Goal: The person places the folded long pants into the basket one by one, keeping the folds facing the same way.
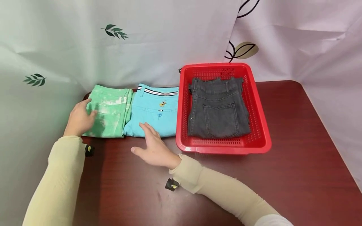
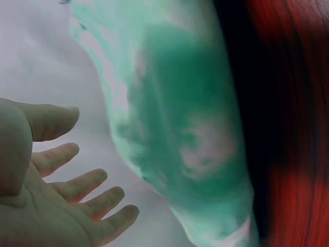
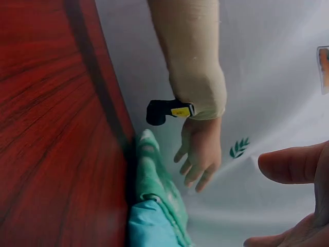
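Observation:
Folded green trousers with white blotches [image 1: 110, 110] lie at the left of the table, their left edge beside my left hand [image 1: 80, 117]. In the left wrist view that hand [image 2: 61, 195] has its fingers spread, apart from the green cloth [image 2: 180, 103]. Folded light blue trousers [image 1: 155, 106], with a striped waistband and a back pocket button, lie against the green ones. My right hand [image 1: 155, 149] hovers near their front edge, fingers extended and holding nothing. Folded dark grey jeans [image 1: 220, 116] lie inside a red plastic basket [image 1: 223, 150] to the right.
The dark red wooden table [image 1: 299, 150] extends right of the basket and toward me. A pale curtain [image 1: 169, 37] with leaf prints hangs along the back and both sides. A small black device [image 1: 172, 184] is strapped at my right wrist, another [image 1: 89, 150] at my left.

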A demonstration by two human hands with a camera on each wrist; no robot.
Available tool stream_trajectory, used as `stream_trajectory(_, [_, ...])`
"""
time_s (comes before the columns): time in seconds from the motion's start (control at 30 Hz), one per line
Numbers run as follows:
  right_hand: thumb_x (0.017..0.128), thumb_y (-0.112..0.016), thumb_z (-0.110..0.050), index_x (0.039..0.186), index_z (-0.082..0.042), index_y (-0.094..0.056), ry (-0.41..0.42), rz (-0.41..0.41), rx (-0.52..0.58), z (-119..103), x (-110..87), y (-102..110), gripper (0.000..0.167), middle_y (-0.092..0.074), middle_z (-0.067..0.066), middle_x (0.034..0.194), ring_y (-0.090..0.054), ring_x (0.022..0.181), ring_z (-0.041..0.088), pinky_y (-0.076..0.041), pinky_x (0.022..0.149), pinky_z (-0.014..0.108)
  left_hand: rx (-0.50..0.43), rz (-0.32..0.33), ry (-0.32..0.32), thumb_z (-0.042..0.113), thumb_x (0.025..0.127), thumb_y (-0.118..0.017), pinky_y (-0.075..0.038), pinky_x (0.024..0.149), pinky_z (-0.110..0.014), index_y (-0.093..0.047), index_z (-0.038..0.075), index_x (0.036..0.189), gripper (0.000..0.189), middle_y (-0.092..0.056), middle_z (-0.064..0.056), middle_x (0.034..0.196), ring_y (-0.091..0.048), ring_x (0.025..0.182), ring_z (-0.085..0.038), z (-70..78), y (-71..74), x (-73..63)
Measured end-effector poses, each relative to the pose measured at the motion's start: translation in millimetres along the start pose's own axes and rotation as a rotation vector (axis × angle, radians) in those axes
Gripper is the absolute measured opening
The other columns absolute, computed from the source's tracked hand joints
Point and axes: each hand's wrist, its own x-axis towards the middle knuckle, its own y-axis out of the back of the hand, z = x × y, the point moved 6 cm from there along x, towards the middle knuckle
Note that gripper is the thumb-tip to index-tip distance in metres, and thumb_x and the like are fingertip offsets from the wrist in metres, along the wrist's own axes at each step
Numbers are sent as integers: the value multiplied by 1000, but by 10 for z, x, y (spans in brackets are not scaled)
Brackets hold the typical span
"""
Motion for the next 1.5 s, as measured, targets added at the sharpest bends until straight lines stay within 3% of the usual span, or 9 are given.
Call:
stream_trajectory(0.2, [97,-64,-26,160,-15,-26,-15,-9,45,66,85,-90,74,-23,0,165,-21,151,15,-27,118,39,28,-37,16,26,107,-42,-16,111,-70,-10,-8,157,69,-12,-38,157,-12,144,-57,-137,-32,121])
stream_trajectory(0.43, [96,-67,-20,160,-20,-28,-37,-59,184,103,181,-219,75,-26,-6,163,-44,138,36,-39,110,34,27,-71,133,35,107,-39,-16,112,-69,3,-10,156,78,-7,-41,156,-10,143,-59,-335,-67,227])
stream_trajectory(0.57, [96,-68,-19,160,-23,-28,-35,-88,238,105,233,-307,76,-28,-7,161,-46,137,37,-40,110,36,35,-120,210,40,107,-34,-19,110,-70,8,-12,153,81,-7,-45,153,-13,140,-62,-419,-95,225])
stream_trajectory(0.8, [94,-71,-18,160,-26,-28,-71,-115,325,157,307,-438,79,-30,-10,160,-48,135,36,-42,104,28,34,-185,244,43,106,-30,-22,109,-70,11,-14,152,84,-7,-47,151,-15,138,-63,-452,-131,241])
stream_trajectory(1.33, [92,-73,-18,162,-28,-20,-90,-209,402,274,468,-684,88,-20,-15,163,-39,142,35,-40,107,27,-33,-129,332,38,104,-34,-22,111,-67,9,-6,156,81,-7,-39,157,-18,141,-59,-486,-188,172])
stream_trajectory(1.5, [92,-73,-18,161,-28,-23,-94,-177,374,288,500,-702,86,-19,-12,163,-44,139,34,-42,104,26,-73,-113,339,39,104,-34,-21,113,-65,9,-4,157,81,-5,-37,159,-17,143,-56,-506,-200,162])
